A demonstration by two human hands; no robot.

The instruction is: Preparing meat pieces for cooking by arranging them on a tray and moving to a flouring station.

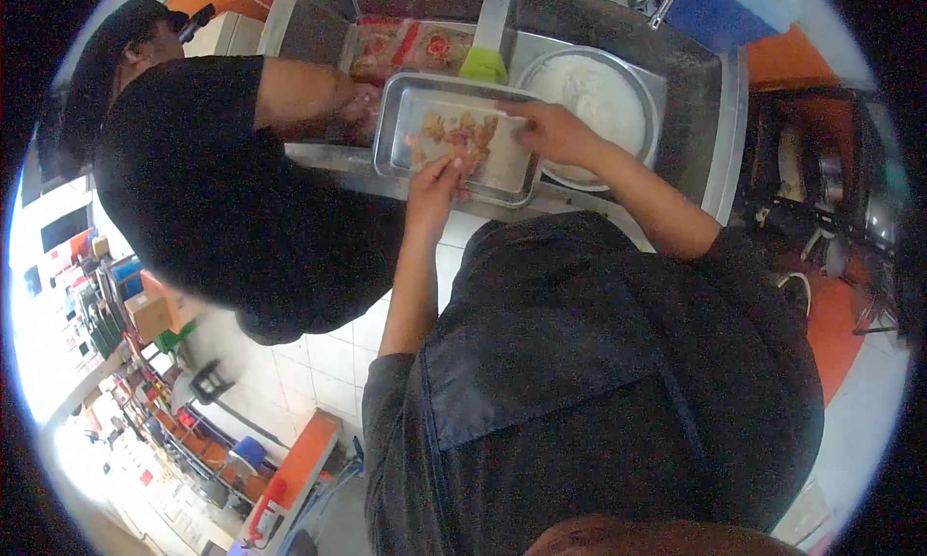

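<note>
A rectangular metal tray [500,183] holds several pieces of what looks like raw meat [463,132] and lies across the front of a steel sink. My left hand [438,186] is over the tray's near edge, its fingertips pinched on a small piece of the meat. Over the tray's right end is my right hand [554,132], its fingers pointing left; whether it grips the rim or something small, I cannot tell. Partly beneath that forearm, a round metal bowl of white powder [590,96] sits in the right basin.
A co-worker in black [217,157] stands close on the left, one hand [358,103] beside the tray's left end. Packages with red markings [405,45] lie in the left basin. A lime-green object [484,65] rests at the divider [494,20]. A blue container [717,16] stands at back right.
</note>
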